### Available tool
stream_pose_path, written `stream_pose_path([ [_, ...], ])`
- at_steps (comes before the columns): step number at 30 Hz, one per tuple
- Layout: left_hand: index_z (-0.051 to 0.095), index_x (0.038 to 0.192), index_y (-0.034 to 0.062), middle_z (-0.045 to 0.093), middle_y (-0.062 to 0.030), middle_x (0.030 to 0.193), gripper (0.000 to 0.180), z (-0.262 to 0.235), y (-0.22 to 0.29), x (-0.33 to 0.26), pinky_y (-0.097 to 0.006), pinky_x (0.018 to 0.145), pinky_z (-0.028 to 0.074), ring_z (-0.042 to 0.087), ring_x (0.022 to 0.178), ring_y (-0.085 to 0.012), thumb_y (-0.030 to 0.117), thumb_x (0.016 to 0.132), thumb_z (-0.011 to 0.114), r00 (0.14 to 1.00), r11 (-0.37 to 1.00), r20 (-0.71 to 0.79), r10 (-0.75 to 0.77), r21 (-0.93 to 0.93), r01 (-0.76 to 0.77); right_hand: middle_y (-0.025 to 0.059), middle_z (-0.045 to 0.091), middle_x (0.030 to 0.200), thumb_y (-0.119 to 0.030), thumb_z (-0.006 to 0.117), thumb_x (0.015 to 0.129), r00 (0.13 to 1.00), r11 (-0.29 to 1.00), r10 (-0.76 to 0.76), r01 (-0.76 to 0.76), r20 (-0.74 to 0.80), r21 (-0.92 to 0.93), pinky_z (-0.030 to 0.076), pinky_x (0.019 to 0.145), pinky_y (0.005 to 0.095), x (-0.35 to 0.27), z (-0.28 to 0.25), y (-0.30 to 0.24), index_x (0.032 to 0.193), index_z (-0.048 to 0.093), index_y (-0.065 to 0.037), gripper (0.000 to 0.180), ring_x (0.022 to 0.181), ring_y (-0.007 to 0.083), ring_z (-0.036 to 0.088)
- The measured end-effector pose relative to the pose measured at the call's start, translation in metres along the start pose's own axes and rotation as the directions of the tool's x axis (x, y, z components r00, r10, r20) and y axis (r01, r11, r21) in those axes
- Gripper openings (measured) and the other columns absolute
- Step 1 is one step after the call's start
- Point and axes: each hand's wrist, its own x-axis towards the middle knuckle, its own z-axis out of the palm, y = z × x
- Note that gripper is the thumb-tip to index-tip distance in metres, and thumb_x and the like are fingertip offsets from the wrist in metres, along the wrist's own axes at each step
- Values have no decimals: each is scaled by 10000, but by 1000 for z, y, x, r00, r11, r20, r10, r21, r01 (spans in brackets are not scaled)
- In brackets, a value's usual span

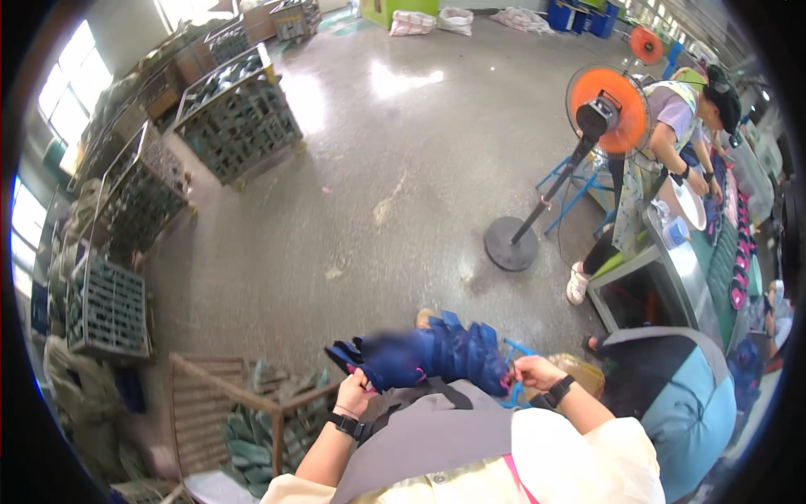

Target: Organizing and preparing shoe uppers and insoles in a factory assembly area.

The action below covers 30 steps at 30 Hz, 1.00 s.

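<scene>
A long bundle of dark blue pieces with pink edging point(453, 354) stretches across in front of my body; they look like shoe uppers laid in a row, but part is blurred. At its left end my left hand point(356, 393) is closed, fingers pinching a dark piece with a pink edge. My right hand point(536, 375) grips the other end with bent fingers, beside a light-blue frame bar point(519, 348). Both wrists carry black bands. A grey apron point(428, 437) lies below the bundle.
A wooden crate point(277, 412) holding green pieces stands at lower left. Metal crates point(239, 122) line the left side. An orange fan point(606, 109) stands at right, near a co-worker point(672, 126) at a workbench point(690, 277). A light-blue and black covered thing point(693, 412) is close on my right.
</scene>
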Motion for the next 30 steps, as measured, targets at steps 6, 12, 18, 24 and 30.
stream_pose_path([
  [6,457,754,158,485,25,736,273,84,158,122,-571,828,354,495,810,-191,331,948,371,971,955,23,238,-188,-229,228,615,891,-140,448,863,962,939,-250,268,-106,216,312,383,180,99,32,-244,646,512,-28,253,555,109,499],
  [12,463,1219,106,509,-87,1206,369,154,311,183,-509,919,352,475,1098,-238,310,919,389,676,706,300,673,-533,-467,213,608,836,-210,487,857,621,644,-760,679,191,353,269,372,192,115,47,-462,625,469,-40,288,427,93,335],
  [18,502,1060,59,567,-104,996,277,312,388,264,-455,939,366,555,964,-300,267,898,415,709,670,207,674,-575,-470,-55,341,475,-256,480,834,931,778,-365,292,21,556,156,324,204,244,27,-572,553,364,-184,312,370,59,266],
  [24,495,782,53,577,-125,735,260,410,472,421,-487,987,313,581,860,-380,246,916,383,433,788,679,592,-378,-485,-34,312,444,-237,373,841,848,750,-426,136,316,647,166,327,190,311,4,-679,500,343,-145,355,375,73,252],
  [30,300,575,102,445,-105,483,430,557,539,526,-537,971,304,592,694,-372,299,958,308,584,910,707,398,-222,-351,-1,311,464,-247,414,865,746,643,-638,380,191,665,177,341,200,335,-67,-800,502,329,-119,394,434,94,244],
])
